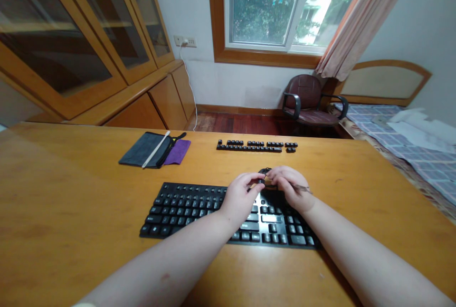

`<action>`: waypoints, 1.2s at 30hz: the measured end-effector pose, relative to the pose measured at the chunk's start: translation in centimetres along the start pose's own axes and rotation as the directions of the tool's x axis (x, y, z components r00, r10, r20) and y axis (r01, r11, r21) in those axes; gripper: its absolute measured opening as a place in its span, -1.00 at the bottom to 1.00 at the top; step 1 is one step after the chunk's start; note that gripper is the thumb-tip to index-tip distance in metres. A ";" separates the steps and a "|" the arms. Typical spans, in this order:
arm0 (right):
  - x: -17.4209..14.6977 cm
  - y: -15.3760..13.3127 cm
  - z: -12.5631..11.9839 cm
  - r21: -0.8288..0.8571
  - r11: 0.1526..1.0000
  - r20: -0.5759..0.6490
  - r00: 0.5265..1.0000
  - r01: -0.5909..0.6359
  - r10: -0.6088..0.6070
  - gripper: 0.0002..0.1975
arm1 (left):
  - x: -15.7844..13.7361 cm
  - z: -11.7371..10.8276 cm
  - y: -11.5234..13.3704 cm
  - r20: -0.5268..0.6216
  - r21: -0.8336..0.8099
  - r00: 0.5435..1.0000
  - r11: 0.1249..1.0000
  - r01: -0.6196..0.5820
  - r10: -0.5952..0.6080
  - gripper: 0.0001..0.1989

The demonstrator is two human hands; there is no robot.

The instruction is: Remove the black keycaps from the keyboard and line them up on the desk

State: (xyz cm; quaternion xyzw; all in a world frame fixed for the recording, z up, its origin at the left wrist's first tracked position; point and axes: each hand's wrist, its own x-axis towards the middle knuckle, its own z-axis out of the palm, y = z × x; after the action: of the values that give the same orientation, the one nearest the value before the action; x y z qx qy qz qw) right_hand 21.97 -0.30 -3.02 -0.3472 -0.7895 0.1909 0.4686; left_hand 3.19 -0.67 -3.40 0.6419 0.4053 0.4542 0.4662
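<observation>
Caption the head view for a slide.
Left hand and right hand over a black keyboard, loose keycaps in rows beyond it on a desk.

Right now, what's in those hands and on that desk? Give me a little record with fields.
Left hand: pinching what looks like a small black key
Right hand: holding a thin brown stick
Keyboard: black, flat on the desk
Loose keys: two rows near the far edge
Pouch: dark gray, pale stick across it
Cloth: purple, beside the pouch
</observation>
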 end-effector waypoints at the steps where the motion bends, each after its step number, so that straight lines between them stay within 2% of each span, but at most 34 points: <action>1: -0.1 0.1 0.1 -0.026 0.999 -0.024 1.000 -0.019 0.018 -0.72 | 0.0 0.1 -0.2 0.002 -0.028 1.000 1.000 0.011 -0.011 -0.77; 4: -0.2 0.2 0.2 -0.145 0.989 0.036 0.999 -0.026 0.031 -0.78 | 0.0 0.3 -0.6 0.003 -0.099 1.000 0.995 0.026 -0.026 -0.70; 7: -0.1 -0.1 0.3 -0.241 0.968 0.147 0.989 0.063 -0.027 -0.79 | 0.0 0.4 -0.7 -0.022 -0.105 1.000 0.994 0.017 -0.019 -0.63; 13: 0.3 -0.5 0.2 -0.251 0.959 0.156 0.983 0.133 -0.096 -0.72 | 0.0 0.2 -0.2 -0.042 -0.040 0.999 0.999 -0.001 -0.001 -0.69; 22: -0.2 -0.9 0.0 -0.321 0.937 0.086 0.989 0.140 -0.118 -0.78 | -0.1 0.2 0.2 -0.011 -0.069 1.000 0.997 -0.018 0.017 -0.77; 24: 0.0 -1.1 -1.0 -0.397 0.914 -0.036 0.994 0.084 -0.107 -0.78 | -0.2 0.0 0.7 -0.013 -0.025 1.000 1.000 -0.018 0.017 -0.81; 25: 0.2 -0.9 -1.8 -0.445 0.895 -0.138 0.987 0.009 -0.079 -0.77 | -0.3 -0.1 1.0 -0.011 0.011 1.000 1.000 -0.017 0.017 -0.82; 27: 0.7 0.1 -3.8 -0.517 0.827 -0.354 0.935 -0.219 0.026 -0.74 | -0.3 -0.3 1.4 -0.003 0.075 1.000 0.997 -0.009 0.009 -0.84; 28: 0.9 1.0 -4.9 -0.539 0.767 -0.419 0.901 -0.348 0.113 -0.72 | -0.4 -0.3 1.5 0.000 0.096 1.000 0.995 -0.005 0.005 -0.84; 31: 1.0 4.5 -7.7 -0.588 0.522 -0.445 0.786 -0.618 0.429 -0.66 | -0.4 -0.4 1.6 0.009 0.130 1.000 0.991 0.012 -0.014 -0.83; 32: 0.9 5.7 -8.4 -0.596 0.448 -0.435 0.737 -0.667 0.518 -0.66 | -0.4 -0.4 1.5 0.013 0.133 1.000 0.991 0.017 -0.019 -0.83; 34: 0.4 7.6 -9.2 -0.602 0.359 -0.395 0.656 -0.714 0.644 -0.64 | -0.4 -0.4 1.4 0.016 0.132 1.000 0.991 0.024 -0.026 -0.83; 36: -0.2 8.8 -9.5 -0.619 0.321 -0.355 0.620 -0.717 0.700 -0.61 | -0.4 -0.4 1.3 0.018 0.126 0.999 0.992 0.025 -0.027 -0.82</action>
State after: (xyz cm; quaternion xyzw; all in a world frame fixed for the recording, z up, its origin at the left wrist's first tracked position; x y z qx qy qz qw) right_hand 33.55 5.35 -4.00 -0.8097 -0.5589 0.0503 0.1720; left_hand 2.84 -1.27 -2.13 0.6691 0.4368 0.4155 0.4346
